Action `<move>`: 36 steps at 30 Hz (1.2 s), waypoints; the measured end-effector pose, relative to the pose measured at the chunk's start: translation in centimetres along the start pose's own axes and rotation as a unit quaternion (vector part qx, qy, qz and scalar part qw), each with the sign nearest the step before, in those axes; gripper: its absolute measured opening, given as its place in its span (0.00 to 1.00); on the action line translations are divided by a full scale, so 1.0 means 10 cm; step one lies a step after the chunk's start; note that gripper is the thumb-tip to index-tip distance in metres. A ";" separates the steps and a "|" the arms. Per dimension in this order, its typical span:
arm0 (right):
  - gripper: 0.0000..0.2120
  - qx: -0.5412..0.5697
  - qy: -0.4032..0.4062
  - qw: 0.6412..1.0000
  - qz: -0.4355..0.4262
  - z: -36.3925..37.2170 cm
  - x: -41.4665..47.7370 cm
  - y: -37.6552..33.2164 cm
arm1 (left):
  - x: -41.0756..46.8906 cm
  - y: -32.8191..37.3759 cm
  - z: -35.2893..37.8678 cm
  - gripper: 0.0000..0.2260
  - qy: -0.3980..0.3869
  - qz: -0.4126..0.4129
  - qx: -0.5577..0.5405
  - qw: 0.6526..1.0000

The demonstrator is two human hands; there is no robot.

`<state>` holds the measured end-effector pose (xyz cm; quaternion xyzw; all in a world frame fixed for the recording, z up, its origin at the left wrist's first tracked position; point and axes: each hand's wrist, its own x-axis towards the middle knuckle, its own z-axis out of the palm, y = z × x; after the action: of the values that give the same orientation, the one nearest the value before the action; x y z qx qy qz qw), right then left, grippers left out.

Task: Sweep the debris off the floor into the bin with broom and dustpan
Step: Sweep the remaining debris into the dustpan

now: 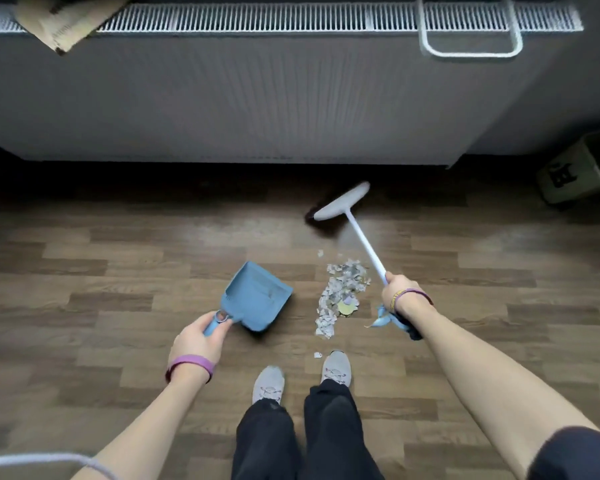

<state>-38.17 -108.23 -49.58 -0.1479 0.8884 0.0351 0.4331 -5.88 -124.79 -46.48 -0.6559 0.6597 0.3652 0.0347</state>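
Observation:
A pile of torn paper debris (340, 292) lies on the wooden floor just ahead of my feet. My left hand (198, 337) grips the handle of a blue dustpan (257, 299), which hovers tilted to the left of the pile. My right hand (400, 292) holds the white handle of a broom (342, 202); its head is beyond the pile, near the radiator's shadow. A green bin (582, 168) stands at the far right by the wall.
A long white radiator (257, 98) runs along the wall ahead, with a brown paper bag (63, 22) on its top left and a white rack (468, 39) hanging at its right. My two shoes (302, 375) stand close behind the debris.

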 end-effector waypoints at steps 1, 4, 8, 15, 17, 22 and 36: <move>0.21 0.008 -0.008 1.000 0.007 0.03 0.06 -0.03 | 0.02 0.01 0.03 0.09 0.001 0.003 -0.004 1.000; 0.20 0.016 -0.033 0.999 0.036 0.18 0.04 -0.03 | 0.08 0.02 0.05 0.09 -0.014 0.021 0.005 1.000; 0.20 0.020 -0.059 0.995 0.074 0.46 -0.35 0.05 | 0.21 0.02 -0.07 0.08 -0.048 0.053 0.031 0.997; 0.19 0.087 -0.095 0.984 0.126 1.36 -1.52 -0.21 | 0.41 -0.09 -0.47 0.06 -0.125 0.141 0.092 0.978; 0.20 0.145 -0.099 0.975 0.137 1.59 -1.81 -0.35 | 0.44 -0.13 -0.54 0.07 -0.146 0.168 0.120 0.967; 0.19 0.169 -0.092 0.968 0.158 1.82 -2.25 -0.48 | 0.42 -0.22 -0.55 0.14 -0.179 0.201 0.177 0.947; 0.25 0.294 -0.003 0.944 0.148 1.39 -1.44 -0.25 | 0.55 -0.29 -0.16 0.11 -0.189 0.307 0.309 0.880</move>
<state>-18.51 -104.63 -46.89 0.1195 0.8701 -0.1634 0.4495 -3.40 -129.85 -49.48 -0.2958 0.8880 0.2523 0.2454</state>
